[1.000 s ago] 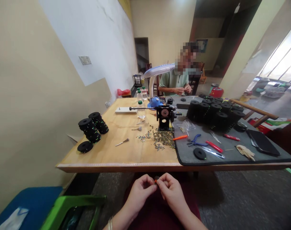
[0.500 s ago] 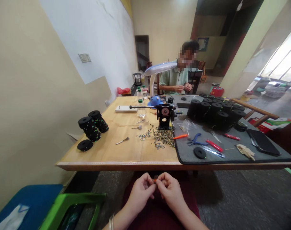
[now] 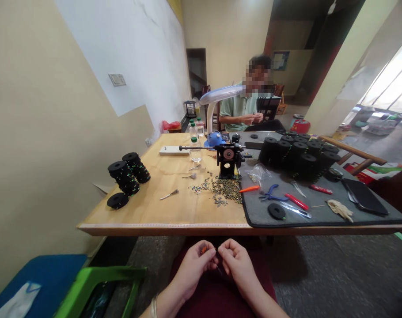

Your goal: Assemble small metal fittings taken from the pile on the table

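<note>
a pale-walled room with a long wooden table [image 3: 161, 212] running away from the viewer, its right half covered by a grey mat [image 3: 320, 214]. both of the person's hands are below the near table edge, over the lap, close together but not quite touching. the left hand [image 3: 196, 265] has its fingers curled in, with thumb and forefinger pinched shut on a small orange piece [image 3: 203, 250] that sits at the fingertips, just under the table edge. the right hand [image 3: 238, 264] is curled the same way, thumb and forefinger pressed together just beside the left fingertips; whether anything lies between them is too small to tell.

on the table, a black hand-crank winder [image 3: 228, 159] stands near the middle, at the mat's left edge, with a scatter of small metal pieces [image 3: 225, 190] in front of it. a stack of black spools [image 3: 128, 173] sits well to the left, with a loose black disc [image 3: 117, 201] just beside it. more black spools [image 3: 298, 154] crowd the far part of the mat. nearer on the mat lie an orange-handled tool [image 3: 249, 189], blue-handled pliers [image 3: 270, 193] and a red-handled tool [image 3: 296, 202]. a desk lamp [image 3: 221, 95] arches over the far end, where another person [image 3: 242, 110] sits with hands together at the chest
</note>
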A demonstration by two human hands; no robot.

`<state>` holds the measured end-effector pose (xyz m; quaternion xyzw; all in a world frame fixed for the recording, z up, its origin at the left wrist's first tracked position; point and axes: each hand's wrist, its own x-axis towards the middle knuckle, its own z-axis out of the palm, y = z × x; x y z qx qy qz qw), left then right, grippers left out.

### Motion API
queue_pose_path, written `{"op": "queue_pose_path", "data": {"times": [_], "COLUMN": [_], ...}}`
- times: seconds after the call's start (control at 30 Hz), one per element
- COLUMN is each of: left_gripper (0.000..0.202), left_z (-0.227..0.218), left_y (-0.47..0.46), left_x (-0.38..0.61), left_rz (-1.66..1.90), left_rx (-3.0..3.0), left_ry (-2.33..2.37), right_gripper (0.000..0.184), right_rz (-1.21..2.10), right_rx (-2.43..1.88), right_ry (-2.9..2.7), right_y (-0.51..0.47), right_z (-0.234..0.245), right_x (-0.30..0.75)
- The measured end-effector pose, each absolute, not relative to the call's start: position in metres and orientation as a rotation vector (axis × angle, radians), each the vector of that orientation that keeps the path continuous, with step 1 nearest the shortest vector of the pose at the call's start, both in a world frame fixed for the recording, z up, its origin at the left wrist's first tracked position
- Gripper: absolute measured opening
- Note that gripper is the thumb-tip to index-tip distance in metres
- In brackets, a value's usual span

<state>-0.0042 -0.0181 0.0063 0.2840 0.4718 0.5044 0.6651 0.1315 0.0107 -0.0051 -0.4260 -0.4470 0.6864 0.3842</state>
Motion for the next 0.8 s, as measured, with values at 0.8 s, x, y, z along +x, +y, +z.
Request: {"op": "queue_pose_path", "data": {"times": [0.8], "left_gripper": [0.013], "left_z": [0.0138], "left_y": [-0.0217], "left_x": [-0.0067], "left_rz": [1.208], "left_rx": [1.408], "left_ry": [1.575], "right_gripper": [0.036], "right_rz": [1.995], "right_rx": [-0.957], "right_ry": [-0.962], "right_y": [0.0022], "right_z": [-0.0014], "right_x": [0.1287]}}
